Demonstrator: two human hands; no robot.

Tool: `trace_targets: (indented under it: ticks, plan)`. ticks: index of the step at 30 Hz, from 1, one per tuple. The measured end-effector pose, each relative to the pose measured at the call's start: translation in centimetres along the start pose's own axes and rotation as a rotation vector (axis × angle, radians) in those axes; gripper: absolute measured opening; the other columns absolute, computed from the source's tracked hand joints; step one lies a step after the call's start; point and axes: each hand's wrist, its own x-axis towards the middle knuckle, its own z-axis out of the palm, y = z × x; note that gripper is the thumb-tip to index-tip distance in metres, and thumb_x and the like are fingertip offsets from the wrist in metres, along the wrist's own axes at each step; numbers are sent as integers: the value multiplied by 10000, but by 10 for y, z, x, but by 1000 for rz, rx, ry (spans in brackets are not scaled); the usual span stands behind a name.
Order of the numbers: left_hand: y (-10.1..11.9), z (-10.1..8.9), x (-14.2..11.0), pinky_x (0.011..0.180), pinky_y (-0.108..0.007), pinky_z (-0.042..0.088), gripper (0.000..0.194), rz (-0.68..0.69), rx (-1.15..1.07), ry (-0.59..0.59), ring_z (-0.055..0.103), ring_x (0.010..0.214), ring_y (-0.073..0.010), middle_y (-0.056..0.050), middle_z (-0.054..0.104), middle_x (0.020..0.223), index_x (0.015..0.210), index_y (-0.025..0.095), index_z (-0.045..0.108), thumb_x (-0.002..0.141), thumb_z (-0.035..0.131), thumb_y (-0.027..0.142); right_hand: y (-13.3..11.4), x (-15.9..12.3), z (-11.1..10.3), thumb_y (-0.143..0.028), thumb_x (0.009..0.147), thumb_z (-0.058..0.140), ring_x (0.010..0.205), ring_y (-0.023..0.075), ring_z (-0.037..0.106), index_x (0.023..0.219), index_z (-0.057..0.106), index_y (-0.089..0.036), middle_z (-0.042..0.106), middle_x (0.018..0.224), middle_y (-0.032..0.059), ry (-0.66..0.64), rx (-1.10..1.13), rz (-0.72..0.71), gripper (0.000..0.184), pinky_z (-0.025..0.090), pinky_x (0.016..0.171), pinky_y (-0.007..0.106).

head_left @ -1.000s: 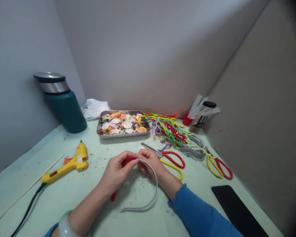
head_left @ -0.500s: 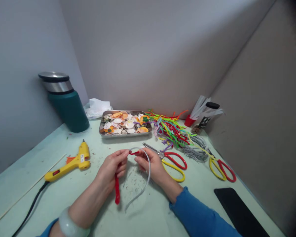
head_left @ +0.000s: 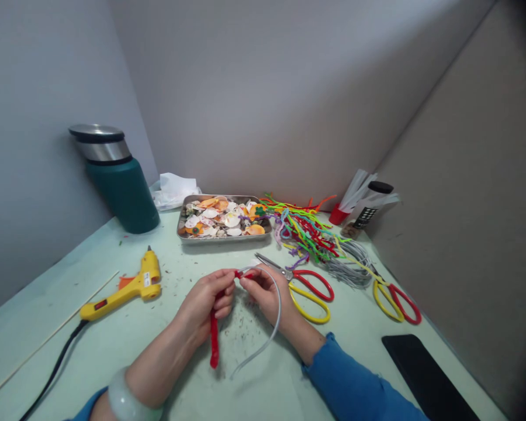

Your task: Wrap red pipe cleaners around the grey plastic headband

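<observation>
My left hand is closed, thumb and forefinger pinching a red pipe cleaner whose thick end hangs below the palm. Facing it, my right hand pinches the other end of the red strand, at the spot where it meets a grey wire. That wire arcs over the right fingers and curves down to a free tip above the table. The fingers partly hide how strand and wire join. Close beyond my right hand lie scissors with one red and one yellow handle.
A yellow glue gun and thin stick lie left, before a teal bottle. At the back are a metal tray of shells, pipe cleaners, coiled wire and a jar. More scissors and a black object lie right.
Both hands have shifted slightly right, and their fingertips are closer together. Less of the red strand shows between them. The wire loop has moved right with the right hand.
</observation>
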Motion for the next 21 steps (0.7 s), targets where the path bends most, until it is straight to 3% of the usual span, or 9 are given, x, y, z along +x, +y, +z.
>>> trace_targets:
  ticks: [3,9,12,14,17,19,21]
  plan:
    - [-2,3,-1,344,-150,117,138,33,58,47,174,357,-3,96,369,505,832,153,545,778,622,253,-2,-1,3,-295,748,661,445,69,407,728,585,-162,494,557,-50,-3,132,118,154,311,433,204]
    - [-6,8,-2,352,-152,133,264,135,251,129,181,372,-29,117,276,462,970,163,591,784,605,350,-2,-1,4,-306,758,666,439,48,419,759,633,-146,572,630,-23,14,233,166,163,292,420,189]
    - [-8,9,-1,351,-161,183,294,208,394,164,260,368,-41,86,401,458,989,147,632,775,603,347,0,0,5,-319,769,656,432,42,412,755,640,-144,581,639,-17,31,245,164,177,286,418,186]
    - [-9,8,0,383,-176,298,314,276,494,175,424,429,-74,19,580,562,1002,137,669,759,613,328,0,0,6,-325,770,656,435,44,412,755,643,-144,561,619,-23,37,239,170,182,285,416,185]
    - [-11,4,2,646,-278,502,339,382,634,214,638,766,-197,-72,727,851,1017,136,706,754,606,325,0,-2,7,-327,776,649,438,50,401,740,636,-148,515,579,-36,21,198,166,184,275,413,191]
    - [-13,0,5,857,-351,484,367,434,725,253,634,966,-242,-88,725,1019,1063,142,701,765,588,322,-2,-3,7,-332,787,637,439,57,392,709,625,-153,477,543,-46,6,153,129,195,278,421,199]
    - [-14,-4,6,958,-374,434,397,459,795,265,613,1052,-245,-89,696,1124,1121,147,678,782,562,318,-6,-4,6,-332,799,623,443,67,391,694,623,-159,450,515,-51,-9,90,79,202,293,434,209]
